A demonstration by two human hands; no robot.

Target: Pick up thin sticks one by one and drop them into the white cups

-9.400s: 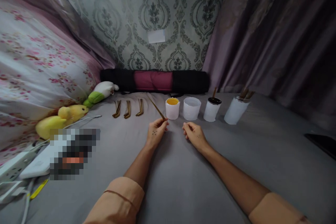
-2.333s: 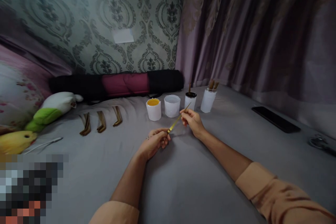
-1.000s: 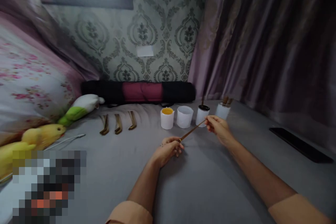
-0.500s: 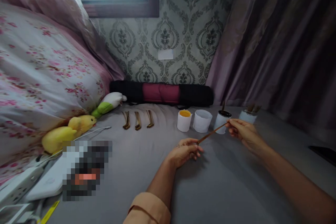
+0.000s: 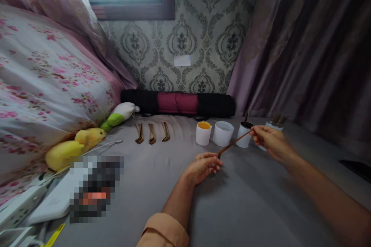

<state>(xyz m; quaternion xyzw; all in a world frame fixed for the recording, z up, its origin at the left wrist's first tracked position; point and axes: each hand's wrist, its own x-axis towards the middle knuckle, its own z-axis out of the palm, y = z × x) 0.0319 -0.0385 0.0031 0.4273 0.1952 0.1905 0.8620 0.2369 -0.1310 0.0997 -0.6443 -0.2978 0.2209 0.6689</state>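
Note:
A thin brown strip [image 5: 235,141] slants between my hands, its lower end bent into a short hook. At the upper end, the fingertips of my right hand [image 5: 271,142] pinch it, close in front of a white cup with a dark inside [image 5: 243,139]. My left hand [image 5: 203,168] has curled fingers closed at the bent end, just above the grey sheet [image 5: 162,185]. Left of the right hand stand a white cup with yellow-orange contents [image 5: 203,135] and a plain white cup [image 5: 223,135]. Partly behind that hand is a container of several brown sticks [image 5: 277,121].
Three small groups of bent brown strips [image 5: 152,134] lie left of the cups. A black and maroon roll [image 5: 176,103] rests along the wall. Plush toys [image 5: 89,139], a cable, a white power strip [image 5: 23,204] and a blurred-out object [image 5: 95,189] are at the left.
The bent end of the strip now shows at my left fingertips, and the left fingers have shifted slightly. My right hand has risen a little, still pinching the upper end.

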